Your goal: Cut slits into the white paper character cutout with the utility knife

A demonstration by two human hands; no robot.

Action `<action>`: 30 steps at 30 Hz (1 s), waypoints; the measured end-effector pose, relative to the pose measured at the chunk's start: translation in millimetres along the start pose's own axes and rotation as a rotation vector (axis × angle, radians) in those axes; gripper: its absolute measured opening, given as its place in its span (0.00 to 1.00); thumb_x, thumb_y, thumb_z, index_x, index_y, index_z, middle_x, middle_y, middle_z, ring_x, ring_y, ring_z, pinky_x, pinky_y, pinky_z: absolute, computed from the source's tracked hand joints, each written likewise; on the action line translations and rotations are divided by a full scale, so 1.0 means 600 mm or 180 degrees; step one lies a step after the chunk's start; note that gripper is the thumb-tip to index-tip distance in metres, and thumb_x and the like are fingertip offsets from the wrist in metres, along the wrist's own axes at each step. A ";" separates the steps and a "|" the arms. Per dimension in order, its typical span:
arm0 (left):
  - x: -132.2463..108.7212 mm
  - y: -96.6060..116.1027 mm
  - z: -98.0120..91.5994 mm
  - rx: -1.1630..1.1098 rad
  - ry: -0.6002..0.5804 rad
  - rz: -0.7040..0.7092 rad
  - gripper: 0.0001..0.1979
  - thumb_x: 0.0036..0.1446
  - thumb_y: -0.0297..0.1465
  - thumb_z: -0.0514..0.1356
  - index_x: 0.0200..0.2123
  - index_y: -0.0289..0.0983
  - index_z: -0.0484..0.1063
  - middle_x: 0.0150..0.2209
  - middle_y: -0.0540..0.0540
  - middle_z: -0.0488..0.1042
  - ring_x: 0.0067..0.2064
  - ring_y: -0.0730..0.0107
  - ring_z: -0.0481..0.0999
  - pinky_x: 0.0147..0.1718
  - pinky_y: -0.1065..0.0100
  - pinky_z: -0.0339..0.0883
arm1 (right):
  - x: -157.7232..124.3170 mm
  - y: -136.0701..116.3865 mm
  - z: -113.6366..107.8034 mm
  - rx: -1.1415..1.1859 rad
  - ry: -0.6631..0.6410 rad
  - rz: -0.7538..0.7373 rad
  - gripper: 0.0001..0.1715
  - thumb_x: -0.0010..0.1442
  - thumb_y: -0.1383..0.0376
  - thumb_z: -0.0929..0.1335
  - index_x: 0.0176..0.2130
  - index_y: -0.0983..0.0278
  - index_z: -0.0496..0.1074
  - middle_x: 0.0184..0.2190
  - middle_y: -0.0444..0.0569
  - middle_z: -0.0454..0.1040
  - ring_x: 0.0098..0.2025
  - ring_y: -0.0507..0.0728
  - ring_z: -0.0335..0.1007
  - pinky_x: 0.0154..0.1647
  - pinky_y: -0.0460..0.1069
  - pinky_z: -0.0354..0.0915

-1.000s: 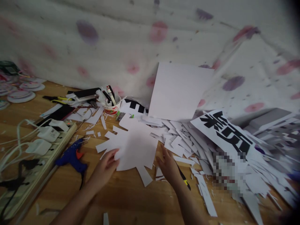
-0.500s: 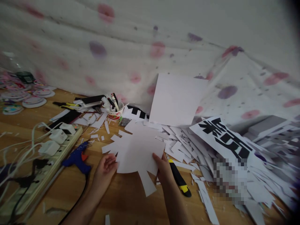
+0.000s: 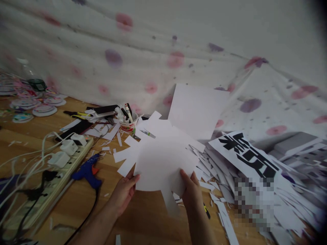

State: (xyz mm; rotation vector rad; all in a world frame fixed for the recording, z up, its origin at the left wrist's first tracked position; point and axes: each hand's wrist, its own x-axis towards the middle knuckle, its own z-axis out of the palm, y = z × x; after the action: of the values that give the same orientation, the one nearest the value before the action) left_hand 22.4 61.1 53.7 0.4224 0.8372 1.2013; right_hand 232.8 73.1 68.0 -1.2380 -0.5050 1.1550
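Note:
A white paper cutout (image 3: 163, 156) with strip-like arms around its edge is held up over the table between my two hands. My left hand (image 3: 125, 190) pinches its lower left edge, thumb on top. On the lower right, my right hand (image 3: 191, 190) grips it with the thumb on the face and fingers behind. One strip hangs down between the hands. Part of a black and yellow utility knife (image 3: 206, 211) shows beside my right wrist, the rest hidden by the arm. Left of my left hand lies a blue glue gun (image 3: 88, 170).
A power strip (image 3: 74, 160) with plugs and cables runs along the left. Behind stand a cup of pens (image 3: 128, 122) and a blank white sheet (image 3: 198, 110) leaning on the curtain. Paper scraps and a sheet with black characters (image 3: 245, 153) are heaped on the right.
The paper cutout has come up closer and shifted right. My left hand has closed on its edge, where the fingers were loosely curled before. The utility knife is now mostly covered.

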 end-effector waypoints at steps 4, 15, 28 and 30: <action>-0.005 0.002 0.013 -0.0189 0.0112 0.0019 0.25 0.37 0.27 0.68 0.43 0.40 0.71 0.41 0.48 0.77 0.44 0.65 0.75 0.42 0.69 0.69 | -0.002 -0.003 -0.008 0.0007 0.0014 0.0147 0.33 0.41 0.59 0.73 0.47 0.59 0.67 0.31 0.44 0.77 0.30 0.56 0.72 0.31 0.49 0.66; -0.010 -0.003 0.004 -0.0316 0.0423 -0.0444 0.15 0.35 0.23 0.67 0.32 0.35 0.75 0.31 0.47 0.79 0.34 0.61 0.78 0.31 0.67 0.74 | -0.002 -0.010 -0.012 0.0129 -0.0040 0.0144 0.29 0.40 0.60 0.73 0.44 0.62 0.69 0.30 0.45 0.77 0.29 0.56 0.72 0.30 0.49 0.66; 0.004 -0.030 0.022 -0.0201 0.0570 -0.0148 0.09 0.32 0.25 0.68 0.13 0.38 0.69 0.33 0.51 0.79 0.39 0.59 0.77 0.39 0.65 0.73 | 0.017 -0.016 -0.036 0.0316 0.0071 0.0135 0.28 0.41 0.62 0.72 0.44 0.62 0.69 0.36 0.47 0.77 0.35 0.57 0.72 0.37 0.50 0.66; 0.006 -0.034 0.022 -0.0209 0.0584 -0.0105 0.12 0.31 0.25 0.69 0.10 0.37 0.67 0.35 0.51 0.79 0.40 0.61 0.77 0.39 0.68 0.73 | 0.018 -0.015 -0.036 0.0347 0.0078 0.0099 0.27 0.41 0.62 0.71 0.44 0.62 0.69 0.35 0.46 0.77 0.36 0.57 0.72 0.37 0.50 0.66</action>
State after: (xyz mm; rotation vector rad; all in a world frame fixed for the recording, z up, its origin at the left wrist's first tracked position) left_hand 45.9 59.5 46.4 0.2464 0.9555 1.2465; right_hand 258.8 73.7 66.4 -1.1681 -0.4005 1.1771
